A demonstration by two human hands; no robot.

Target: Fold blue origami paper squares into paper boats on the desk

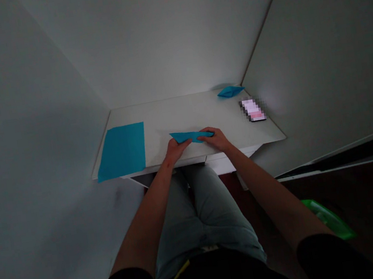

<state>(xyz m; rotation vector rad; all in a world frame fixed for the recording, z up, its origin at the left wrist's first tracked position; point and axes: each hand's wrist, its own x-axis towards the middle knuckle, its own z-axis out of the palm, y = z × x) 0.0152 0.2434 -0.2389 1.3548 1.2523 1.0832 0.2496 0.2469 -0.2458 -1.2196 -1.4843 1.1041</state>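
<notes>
A folded blue paper piece (186,136) lies near the front edge of a small white table (182,112). My left hand (175,150) presses on its near left side with the fingers curled onto the paper. My right hand (215,138) rests on its right end, fingers laid over the fold. Both hands touch the paper and hold it against the tabletop.
A flat sheet of blue paper (122,150) lies on the table's left side, overhanging the front edge. A finished folded blue paper shape (230,90) sits at the far right corner. A phone (252,109) lies right of it. Walls close in on three sides; a green object (328,218) lies on the floor.
</notes>
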